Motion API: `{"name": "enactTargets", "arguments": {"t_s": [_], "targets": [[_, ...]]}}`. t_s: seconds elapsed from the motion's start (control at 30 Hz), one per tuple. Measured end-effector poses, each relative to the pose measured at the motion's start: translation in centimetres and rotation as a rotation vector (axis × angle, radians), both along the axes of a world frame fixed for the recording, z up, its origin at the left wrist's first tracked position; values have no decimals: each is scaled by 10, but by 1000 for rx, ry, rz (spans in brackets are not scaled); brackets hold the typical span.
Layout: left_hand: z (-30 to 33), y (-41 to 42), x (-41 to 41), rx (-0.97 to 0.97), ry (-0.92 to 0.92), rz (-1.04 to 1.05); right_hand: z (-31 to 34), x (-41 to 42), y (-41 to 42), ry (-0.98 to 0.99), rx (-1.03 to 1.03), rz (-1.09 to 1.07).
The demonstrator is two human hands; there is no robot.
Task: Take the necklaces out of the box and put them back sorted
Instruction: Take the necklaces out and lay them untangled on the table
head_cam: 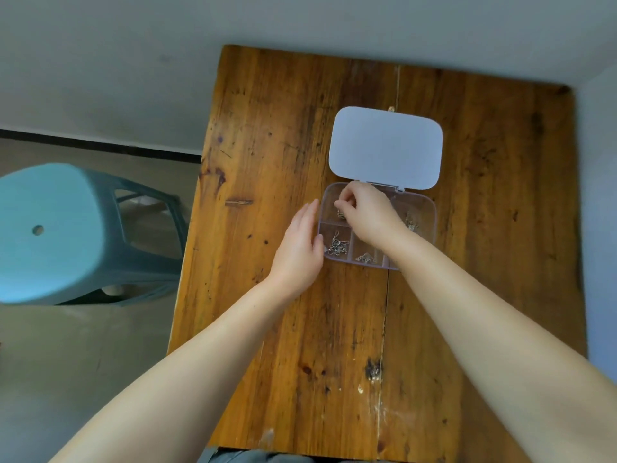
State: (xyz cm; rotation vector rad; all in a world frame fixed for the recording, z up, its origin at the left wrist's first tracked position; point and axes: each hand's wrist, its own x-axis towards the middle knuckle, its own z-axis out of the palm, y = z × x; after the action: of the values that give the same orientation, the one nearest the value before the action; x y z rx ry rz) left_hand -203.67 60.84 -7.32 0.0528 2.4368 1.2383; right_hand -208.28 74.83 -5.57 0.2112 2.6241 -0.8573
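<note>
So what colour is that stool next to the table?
The plastic stool is light blue-green, a teal shade; the head view shows it clearly.

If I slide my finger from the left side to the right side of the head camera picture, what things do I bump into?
Round-topped teal plastic stool → left hand → right hand reaching into the clear plastic compartment box → bare right part of the brown wooden table.

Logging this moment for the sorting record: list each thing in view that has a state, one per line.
Box: open, on the table, necklaces in several compartments.
Lid: swung back, lying flat.
Left hand: fingers straight, against the box's left side.
Right hand: fingers curled, reaching into a far compartment; whether it pinches anything is hidden.
Necklaces: bunched in their compartments.
Stool: upright, beside the table.
</note>
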Motion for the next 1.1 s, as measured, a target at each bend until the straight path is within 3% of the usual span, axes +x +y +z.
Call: {"name": "enactTargets", "arguments": {"t_s": [0.13,0.23,0.37,0.5,0.6,0.77,1.0,1.1], "targets": [[20,20,-17,14,157,-204,49,20,26,-131,-611,-253],[40,39,-25,94,173,-276,78,37,51,-39,-961,-421],[65,54,-30,189,-16,-264,95,72,92,136,-943,-606],[82,69,-28,440,-386,-311,87,125,126,72,-983,-741],[82,89,-20,597,-528,-268,76,168,136,24,-978,-835],[67,116,0,689,-666,-131,53,232,130,-116,-849,-899],[54,94,16,696,-673,13,35,266,84,-196,-1046,-893],[47,66,17,699,-697,21,25,271,58,-280,-997,-866]]}}
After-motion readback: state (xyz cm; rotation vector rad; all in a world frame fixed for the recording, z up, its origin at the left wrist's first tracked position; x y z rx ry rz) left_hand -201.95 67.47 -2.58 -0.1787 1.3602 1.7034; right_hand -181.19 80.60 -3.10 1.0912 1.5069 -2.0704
